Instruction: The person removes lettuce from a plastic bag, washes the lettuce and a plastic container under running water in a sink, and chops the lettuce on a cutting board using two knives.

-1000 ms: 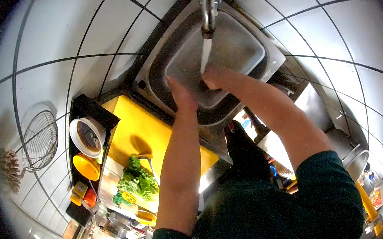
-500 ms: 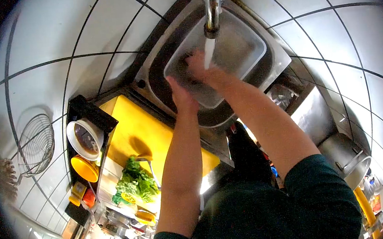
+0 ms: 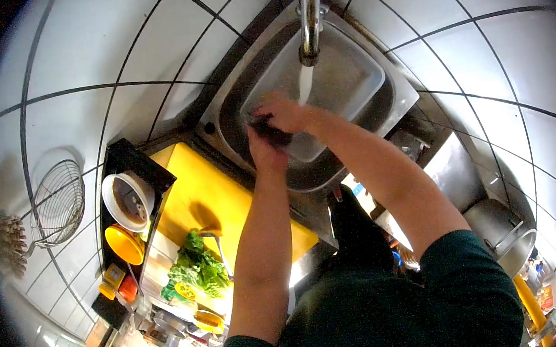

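Note:
Over a translucent plastic tub [image 3: 352,109] in the metal sink [image 3: 231,134], my two hands have a small dark object [image 3: 271,131] between them. Its kind cannot be made out. My left hand [image 3: 266,152] is closed around its near side, thumb side up. My right hand [image 3: 285,112] grips it from above, its fingers smeared by motion. Water runs from the faucet [image 3: 310,43] into the tub, just beyond my right hand. What lies inside the tub is unclear.
Left of the sink is a yellow cutting board [image 3: 191,175] with leafy greens [image 3: 197,268] beside it. A white container of dark liquid [image 3: 128,201] and a yellow bowl [image 3: 124,244] stand near the wall. A wire strainer [image 3: 60,201] hangs there; a large pot [image 3: 512,244] is at right.
My right hand has drawn back from under the stream toward my left hand. The dark object now shows between both hands, raised nearer the tub's left rim.

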Action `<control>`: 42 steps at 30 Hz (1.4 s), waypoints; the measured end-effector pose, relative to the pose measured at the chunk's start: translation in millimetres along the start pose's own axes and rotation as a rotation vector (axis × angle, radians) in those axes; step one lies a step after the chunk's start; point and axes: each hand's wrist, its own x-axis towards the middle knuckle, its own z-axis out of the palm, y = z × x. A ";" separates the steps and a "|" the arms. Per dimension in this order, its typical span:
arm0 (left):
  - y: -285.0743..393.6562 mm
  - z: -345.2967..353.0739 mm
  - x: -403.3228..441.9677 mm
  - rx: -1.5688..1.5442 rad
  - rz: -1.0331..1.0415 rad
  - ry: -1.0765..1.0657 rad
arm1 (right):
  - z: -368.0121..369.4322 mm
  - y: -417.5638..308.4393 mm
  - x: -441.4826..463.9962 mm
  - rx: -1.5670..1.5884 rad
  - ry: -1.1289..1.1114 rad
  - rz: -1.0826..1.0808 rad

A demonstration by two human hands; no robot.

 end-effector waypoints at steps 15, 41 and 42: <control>10.1 33.3 -20.2 0.343 0.105 0.419 | -22.1 15.2 -60.1 -0.741 -0.463 0.382; 69.9 97.2 -82.7 0.959 0.678 0.418 | -24.4 -36.6 -79.2 -0.498 -0.288 0.197; 69.6 96.8 -84.4 0.963 0.669 0.434 | -33.2 -27.2 -78.3 -0.587 -0.283 0.282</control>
